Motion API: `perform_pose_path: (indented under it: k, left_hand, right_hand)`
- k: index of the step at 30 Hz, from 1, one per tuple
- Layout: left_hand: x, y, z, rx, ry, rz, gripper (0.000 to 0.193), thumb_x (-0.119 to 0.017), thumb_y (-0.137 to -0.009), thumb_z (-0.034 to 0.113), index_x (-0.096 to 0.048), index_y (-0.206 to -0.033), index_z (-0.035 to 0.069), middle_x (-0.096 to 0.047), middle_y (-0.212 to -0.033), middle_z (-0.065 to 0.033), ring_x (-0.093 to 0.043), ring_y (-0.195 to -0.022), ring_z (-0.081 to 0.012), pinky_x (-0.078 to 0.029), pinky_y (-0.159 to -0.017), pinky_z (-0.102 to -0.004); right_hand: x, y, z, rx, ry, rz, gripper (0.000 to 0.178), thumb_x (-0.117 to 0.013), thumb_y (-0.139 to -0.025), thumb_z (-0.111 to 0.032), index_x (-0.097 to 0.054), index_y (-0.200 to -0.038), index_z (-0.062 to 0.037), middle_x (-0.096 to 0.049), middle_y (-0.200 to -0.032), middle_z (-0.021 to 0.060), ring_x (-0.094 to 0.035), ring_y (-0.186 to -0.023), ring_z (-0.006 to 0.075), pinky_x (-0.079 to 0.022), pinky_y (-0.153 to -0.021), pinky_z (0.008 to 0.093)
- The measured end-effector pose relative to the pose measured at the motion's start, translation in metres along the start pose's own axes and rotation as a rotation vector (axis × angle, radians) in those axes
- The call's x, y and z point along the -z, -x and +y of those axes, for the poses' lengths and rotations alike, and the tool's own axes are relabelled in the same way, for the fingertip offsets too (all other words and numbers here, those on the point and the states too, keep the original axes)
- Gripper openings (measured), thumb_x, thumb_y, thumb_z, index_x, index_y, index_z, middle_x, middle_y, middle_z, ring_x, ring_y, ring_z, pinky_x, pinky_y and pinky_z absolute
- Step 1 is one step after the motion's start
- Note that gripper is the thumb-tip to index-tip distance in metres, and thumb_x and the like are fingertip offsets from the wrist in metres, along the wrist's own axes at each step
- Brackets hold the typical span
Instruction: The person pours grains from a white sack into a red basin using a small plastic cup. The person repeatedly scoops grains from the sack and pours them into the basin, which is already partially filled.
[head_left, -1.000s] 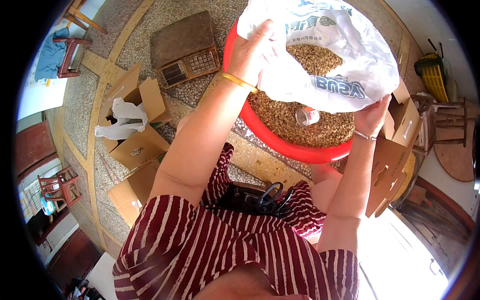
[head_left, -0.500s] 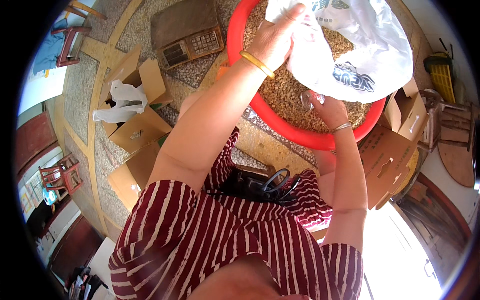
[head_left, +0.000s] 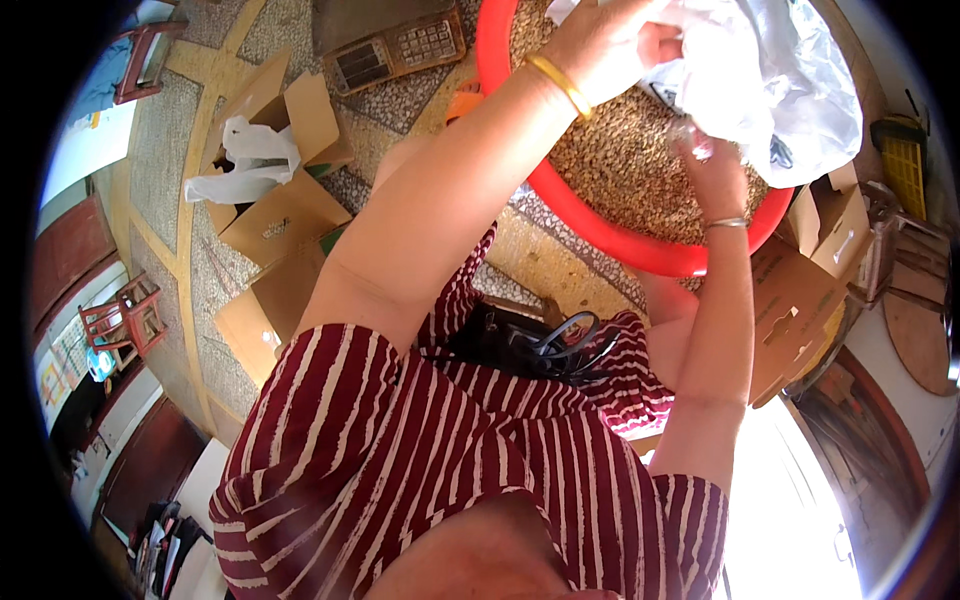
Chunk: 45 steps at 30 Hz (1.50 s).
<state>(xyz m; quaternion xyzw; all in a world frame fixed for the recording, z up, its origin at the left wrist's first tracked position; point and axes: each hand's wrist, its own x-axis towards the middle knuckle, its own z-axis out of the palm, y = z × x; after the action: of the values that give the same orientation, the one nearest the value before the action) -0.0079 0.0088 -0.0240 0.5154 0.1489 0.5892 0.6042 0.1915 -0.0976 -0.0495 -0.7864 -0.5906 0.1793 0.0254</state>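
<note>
A white plastic bag (head_left: 815, 90) with dark print hangs over the far right of a red-rimmed round tub (head_left: 590, 215). Small tan, grain-like pieces (head_left: 610, 150) fill the tub. My left hand (head_left: 610, 45), a gold bangle at its wrist, is closed on the bag's gathered edge at the tub's far side. Lower and to the right, my right hand (head_left: 718, 185) is closed round a small clear cup (head_left: 688, 138) just below the bag. The cup is blurred, and its contents cannot be made out.
Open cardboard boxes stand left (head_left: 275, 225) and right (head_left: 790, 300) of me, a white bag (head_left: 255, 160) draped over the left one. A worn scale with keys (head_left: 405, 50) lies beyond the left box. A dark bag (head_left: 520, 345) rests in my lap.
Both hands have moved to the right and farther away. The plastic bag has shifted right and bunched up, and the cup has risen closer to it.
</note>
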Motion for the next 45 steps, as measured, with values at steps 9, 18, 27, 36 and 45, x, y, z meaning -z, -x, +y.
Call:
perform_pose_path:
  k: [9, 18, 27, 36, 45]
  left_hand:
    - [-0.014, -0.019, 0.039, 0.231, 0.621, -0.021, 0.056, -0.042, -0.092, 0.038, -0.034, -0.13, -0.002, -0.043, -0.129, -0.012, -0.042, -0.118, -0.0211, -0.032, -0.1, -0.0341]
    - [-0.012, -0.019, 0.041, 0.248, 0.624, -0.031, 0.058, -0.041, -0.092, 0.039, -0.031, -0.132, -0.002, -0.041, -0.131, -0.0123, -0.041, -0.119, -0.0212, -0.033, -0.1, -0.0339]
    - [-0.002, -0.019, 0.03, 0.295, 0.691, -0.025, 0.054, -0.04, -0.093, 0.037, -0.033, -0.131, -0.001, -0.048, -0.121, -0.0095, -0.048, -0.108, -0.019, -0.038, -0.094, -0.0319]
    - [-0.004, -0.019, 0.026, 0.344, 0.722, 0.0, 0.048, -0.041, -0.093, 0.034, -0.04, -0.127, 0.0, -0.05, -0.119, -0.0088, -0.048, -0.108, -0.0185, -0.038, -0.094, -0.0332]
    - [-0.01, -0.011, 0.034, 0.369, 0.704, 0.077, 0.041, -0.046, -0.092, 0.028, -0.044, -0.122, 0.0, -0.055, -0.112, -0.0077, -0.052, -0.101, -0.0171, -0.042, -0.089, -0.0309]
  right_hand:
    - [0.011, -0.032, 0.035, 0.046, 0.014, 0.445, 0.077, -0.071, -0.067, -0.041, -0.04, -0.127, -0.0022, -0.055, -0.112, 0.0206, -0.056, -0.098, 0.0315, -0.045, -0.081, 0.0387]
    - [-0.031, -0.061, 0.035, -0.064, 0.205, 0.256, 0.048, -0.067, -0.069, -0.037, -0.058, -0.108, -0.0115, -0.058, -0.11, 0.011, -0.055, -0.099, 0.0295, -0.043, -0.087, 0.0381]
    - [-0.034, -0.003, -0.008, 0.275, -0.066, 0.127, 0.053, -0.071, -0.066, -0.016, -0.049, -0.115, -0.0125, -0.052, -0.108, 0.0119, -0.054, -0.098, 0.0293, -0.046, -0.083, 0.0378]
    - [-0.022, 0.021, 0.002, 0.308, -0.126, 0.34, 0.056, -0.075, -0.061, -0.012, -0.049, -0.111, -0.0117, -0.053, -0.107, 0.0121, -0.053, -0.1, 0.0296, -0.046, -0.082, 0.0392]
    - [-0.016, -0.051, 0.097, 0.255, 0.387, 0.559, 0.04, -0.057, -0.08, -0.023, -0.051, -0.116, -0.0081, -0.055, -0.115, 0.0079, -0.05, -0.109, 0.0244, -0.038, -0.093, 0.0358]
